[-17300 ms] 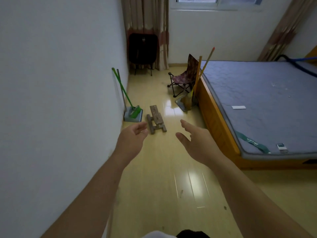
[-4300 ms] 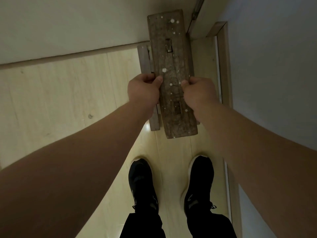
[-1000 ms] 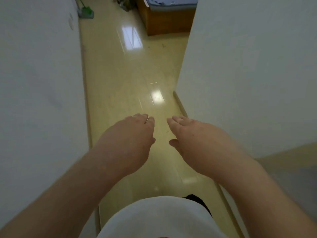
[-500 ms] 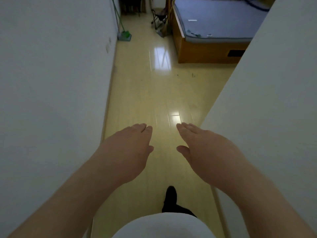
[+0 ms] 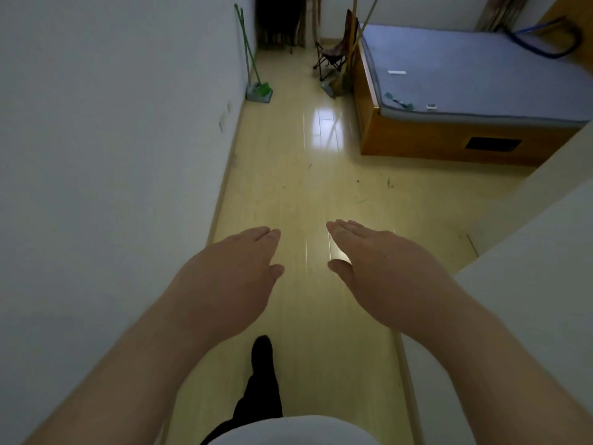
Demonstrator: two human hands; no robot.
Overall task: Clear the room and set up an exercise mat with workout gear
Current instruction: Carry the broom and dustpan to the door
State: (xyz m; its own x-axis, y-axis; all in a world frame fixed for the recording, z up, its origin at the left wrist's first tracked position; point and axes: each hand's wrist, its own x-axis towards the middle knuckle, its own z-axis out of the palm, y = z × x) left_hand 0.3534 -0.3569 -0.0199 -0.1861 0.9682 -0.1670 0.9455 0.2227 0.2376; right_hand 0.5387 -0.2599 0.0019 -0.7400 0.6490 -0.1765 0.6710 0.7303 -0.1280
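Note:
My left hand (image 5: pixel 231 277) and my right hand (image 5: pixel 378 271) are stretched out in front of me, palms down, fingers straight, holding nothing. They hover over the pale wooden floor (image 5: pixel 305 194) of a narrow passage. Far ahead a green broom with its dustpan (image 5: pixel 258 89) leans on the left wall. A small folding chair (image 5: pixel 332 57) stands beside the bed (image 5: pixel 475 69), with long-handled tools (image 5: pixel 351 36) propped at the bed's corner. No mat or workout gear is in view.
White walls close in on the left (image 5: pixel 112 155) and on the right (image 5: pixel 529 284). A dark object (image 5: pixel 277 19) stands against the curtain at the far end. Small items and a blue hose (image 5: pixel 545 43) lie on the mattress. My dark shoe (image 5: pixel 261 351) is on the floor below.
The wooden stool I held a few seconds ago is gone from my hands. Over the last second the view has lifted and moved forward into the room, and my fingers have straightened.

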